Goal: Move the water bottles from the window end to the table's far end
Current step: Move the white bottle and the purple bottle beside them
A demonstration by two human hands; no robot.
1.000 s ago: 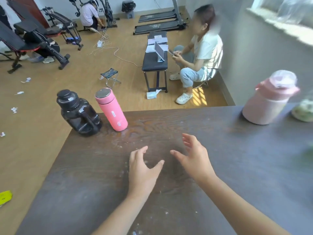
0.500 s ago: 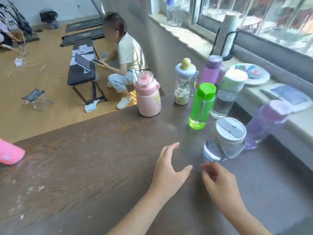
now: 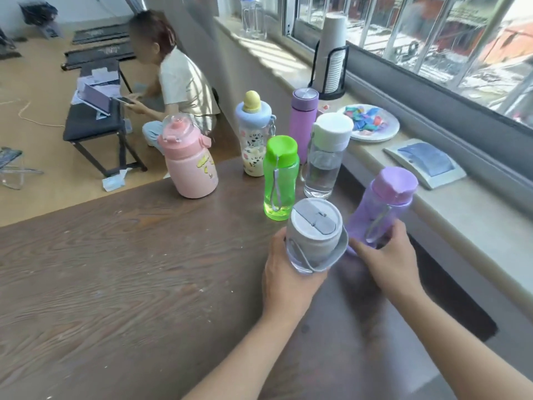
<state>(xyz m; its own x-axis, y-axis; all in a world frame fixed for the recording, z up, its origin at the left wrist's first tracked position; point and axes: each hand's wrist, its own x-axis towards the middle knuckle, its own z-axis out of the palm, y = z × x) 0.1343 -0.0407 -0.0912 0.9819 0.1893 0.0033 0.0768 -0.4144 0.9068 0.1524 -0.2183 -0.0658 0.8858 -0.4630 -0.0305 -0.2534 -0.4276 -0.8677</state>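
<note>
Grey-lidded clear bottle (image 3: 315,235) at window end, left hand (image 3: 288,280) wrapping it; right hand (image 3: 388,262) closing round tilted translucent purple bottle (image 3: 380,210). Advising firm grips, lifting straight, avoiding green plastic bottle (image 3: 280,178).

Bright daylight comes in through the window (image 3: 432,47) at the top right. The sill (image 3: 288,62) shines almost white. The wooden table (image 3: 115,284) has a soft shine. Straight lines bend near the edges. The whole picture looks a little blurry.
</note>
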